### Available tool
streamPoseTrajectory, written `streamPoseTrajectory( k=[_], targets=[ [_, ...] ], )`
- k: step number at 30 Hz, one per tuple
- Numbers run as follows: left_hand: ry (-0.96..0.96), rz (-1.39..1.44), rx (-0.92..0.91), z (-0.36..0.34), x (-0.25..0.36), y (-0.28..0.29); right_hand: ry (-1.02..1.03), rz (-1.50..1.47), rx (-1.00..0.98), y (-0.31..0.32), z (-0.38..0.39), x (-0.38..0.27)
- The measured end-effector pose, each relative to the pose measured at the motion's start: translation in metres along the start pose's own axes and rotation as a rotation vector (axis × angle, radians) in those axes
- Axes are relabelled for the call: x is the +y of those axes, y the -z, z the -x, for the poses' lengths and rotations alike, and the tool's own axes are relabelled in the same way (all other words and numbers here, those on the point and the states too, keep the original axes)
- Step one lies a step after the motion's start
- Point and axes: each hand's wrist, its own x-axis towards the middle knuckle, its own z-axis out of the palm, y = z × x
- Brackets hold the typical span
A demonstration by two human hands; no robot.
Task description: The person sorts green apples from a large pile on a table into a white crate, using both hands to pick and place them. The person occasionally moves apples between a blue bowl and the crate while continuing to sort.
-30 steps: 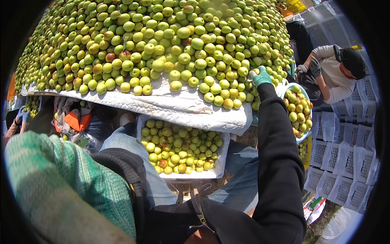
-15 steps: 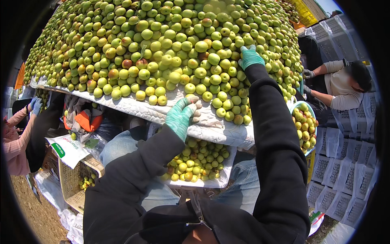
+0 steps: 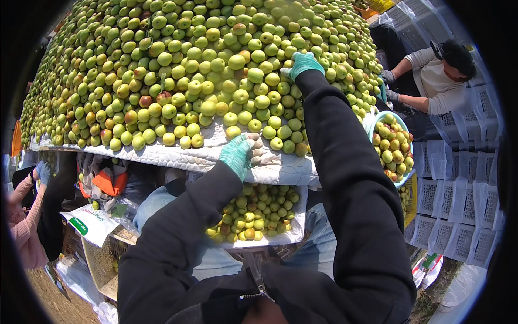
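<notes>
Lap tray (image 3: pixel 295 233): white, full of green-yellow fruit, just below table edge.
Left hand (image 3: pixel 240 154): teal glove, fingers curled together on white quilted cloth (image 3: pixel 194 156) at heap's front edge; whether a fruit is inside, cannot tell.
Right hand (image 3: pixel 302 63): teal glove, fingers spread, flat on fruit heap (image 3: pixel 189 70), higher up.
Bowl (image 3: pixel 406 141): blue, fruit-filled, far right, near a seated person (image 3: pixel 437 78).

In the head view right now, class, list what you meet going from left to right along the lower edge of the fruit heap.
pink sleeve → white printed bag → left hand → tray of fruit → blue bowl of fruit → stacked white bags
</notes>
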Motion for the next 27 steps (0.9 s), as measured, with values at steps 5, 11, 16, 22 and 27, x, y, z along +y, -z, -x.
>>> streamPoseTrajectory(
  k=[5, 11, 16, 22, 27],
  targets=[
    [0.008, -0.067, -0.037, -0.007, -0.004, 0.011, 0.176, -0.162, 0.972, 0.077, 0.119, 0.167],
    [0.117, -0.161, -0.024, -0.013, -0.015, 0.018, -0.757, 0.433, 0.436, 0.15, 0.284, 0.41],
    [0.125, -0.176, -0.207, -0.008, -0.03, -0.005, -0.653, -0.512, 0.429, 0.122, 0.277, 0.342],
    [0.342, 0.129, -0.27, 0.003, -0.05, -0.038, -0.047, -1.209, -0.31, 0.029, 0.231, 0.073],
    [0.287, 0.313, -0.171, -0.002, -0.031, -0.033, 0.134, -0.911, -0.03, 0.003, 0.144, 0.053]
  ],
)
